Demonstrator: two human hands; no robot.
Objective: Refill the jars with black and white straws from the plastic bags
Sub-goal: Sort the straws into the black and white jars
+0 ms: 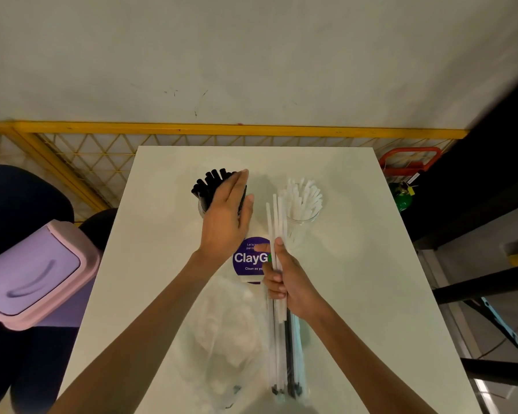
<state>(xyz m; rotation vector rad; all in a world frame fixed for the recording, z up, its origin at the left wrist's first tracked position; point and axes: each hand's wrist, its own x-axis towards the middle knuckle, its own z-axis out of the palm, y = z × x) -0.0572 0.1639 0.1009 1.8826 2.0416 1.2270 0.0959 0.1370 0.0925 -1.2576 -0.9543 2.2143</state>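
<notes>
Two clear jars stand at the far part of the white table (356, 279). The left jar holds black straws (207, 182); the right jar (302, 218) holds white straws (304, 194). My left hand (226, 218) reaches over the black straws with flat fingers, touching or hovering at their tops. My right hand (287, 282) grips a small bunch of white straws (275, 222) pointing up toward the right jar. Under that hand lies a long bag of white and black straws (284, 354). A crumpled, nearly empty plastic bag (222, 333) lies beside it.
A purple round ClayGo sticker (248, 258) is on the table between my hands. A pink lidded bin (33, 273) stands left of the table. A yellow mesh rail (102, 150) runs behind, and dark furniture stands at the right.
</notes>
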